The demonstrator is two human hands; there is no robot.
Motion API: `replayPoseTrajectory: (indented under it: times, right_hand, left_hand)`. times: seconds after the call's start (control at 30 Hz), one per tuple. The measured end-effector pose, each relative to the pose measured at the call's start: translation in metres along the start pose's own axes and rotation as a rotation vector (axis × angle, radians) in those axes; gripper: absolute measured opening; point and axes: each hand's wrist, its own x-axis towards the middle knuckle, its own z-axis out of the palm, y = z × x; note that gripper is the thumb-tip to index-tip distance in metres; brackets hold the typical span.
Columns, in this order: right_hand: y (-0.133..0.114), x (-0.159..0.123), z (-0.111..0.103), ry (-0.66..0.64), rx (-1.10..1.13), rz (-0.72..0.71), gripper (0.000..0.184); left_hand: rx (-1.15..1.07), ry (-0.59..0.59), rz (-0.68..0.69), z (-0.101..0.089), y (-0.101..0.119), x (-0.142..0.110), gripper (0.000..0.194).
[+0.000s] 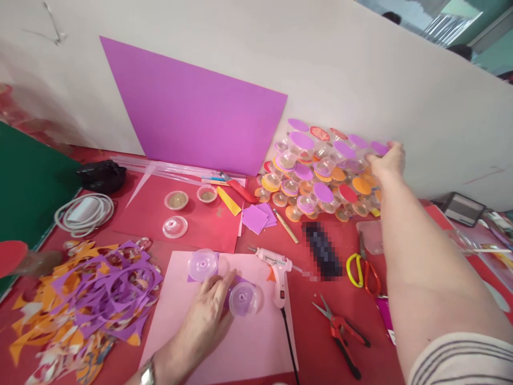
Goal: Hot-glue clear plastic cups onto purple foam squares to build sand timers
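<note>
Here, my right hand (388, 159) pinches capped cup off heap (320, 171), centre-right; left hand (210, 310) flat, fingers spread beside clear dome (242, 298). Judged light, thin, crushable; I'd grip rims.

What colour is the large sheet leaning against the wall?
Purple; the large sheet is plain, without pattern, and shows clearly in the head view.

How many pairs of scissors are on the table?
2. The yellow-handled scissors lie right of the blurred dark patch; the red-handled scissors lie nearer, right of the glue gun's cord. Others may be hidden.

Right hand (388, 160) on capped cups (320, 174)
</note>
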Motion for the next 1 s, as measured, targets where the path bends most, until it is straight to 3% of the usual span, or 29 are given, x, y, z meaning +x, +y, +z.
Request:
replayPoseTrajectory:
  times: [0.2, 0.4, 0.53, 0.67, 0.83, 1.0]
  right_hand:
    - [-0.001, -0.015, -0.006, -0.034, 0.014, 0.023, 0.082]
    - [-0.001, -0.052, -0.038, 0.057, 0.129, -0.019, 0.079]
    - [-0.002, -0.104, -0.064, 0.098, 0.226, -0.103, 0.069]
    - [-0.013, -0.185, -0.081, 0.127, 0.478, -0.249, 0.050]
    - [-0.038, -0.284, -0.083, -0.124, 0.677, -0.392, 0.029]
    - [-0.058, -0.339, -0.071, -0.398, 0.780, -0.460, 0.018]
  left_hand:
    - [0.018, -0.014, 0.022, -0.003, 0.003, 0.003, 0.071]
    - [0.021, -0.034, 0.019, -0.007, 0.008, 0.008, 0.058]
    - [-0.001, -0.027, 0.019, -0.006, 0.010, 0.011, 0.045]
    - [-0.006, 0.027, 0.023, -0.001, 0.013, 0.012, 0.040]
    - [0.016, 0.011, 0.003, 0.004, 0.019, 0.014, 0.038]
    - [-0.058, 0.023, -0.012, -0.002, 0.018, 0.016, 0.026]
